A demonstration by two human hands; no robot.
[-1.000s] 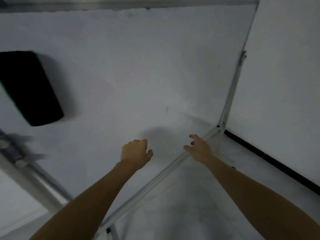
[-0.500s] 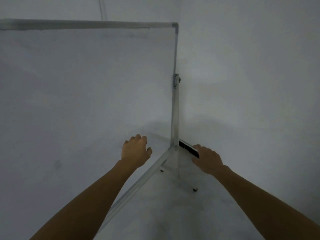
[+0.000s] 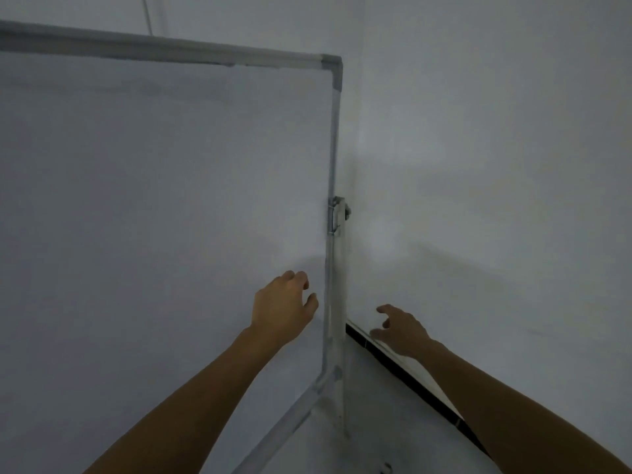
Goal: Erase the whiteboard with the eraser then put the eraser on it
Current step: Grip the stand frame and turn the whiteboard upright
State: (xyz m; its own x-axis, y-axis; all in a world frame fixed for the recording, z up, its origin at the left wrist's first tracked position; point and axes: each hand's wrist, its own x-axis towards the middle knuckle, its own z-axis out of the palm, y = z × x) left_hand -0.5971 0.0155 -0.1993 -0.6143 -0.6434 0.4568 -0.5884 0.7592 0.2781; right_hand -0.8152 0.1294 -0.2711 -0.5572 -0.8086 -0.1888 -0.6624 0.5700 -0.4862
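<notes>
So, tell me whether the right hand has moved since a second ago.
Yes. The right hand was at the lower right corner of the whiteboard; now it is right of the frame, over the dark skirting.

The whiteboard point(image 3: 154, 200) stands upright, its white surface blank save for faint grey smudges near the top. A thin silver frame point(image 3: 164, 45) edges it, with a grey cap point(image 3: 337, 68) at the upper right corner and a bracket point(image 3: 337, 216) midway down the right edge
</notes>
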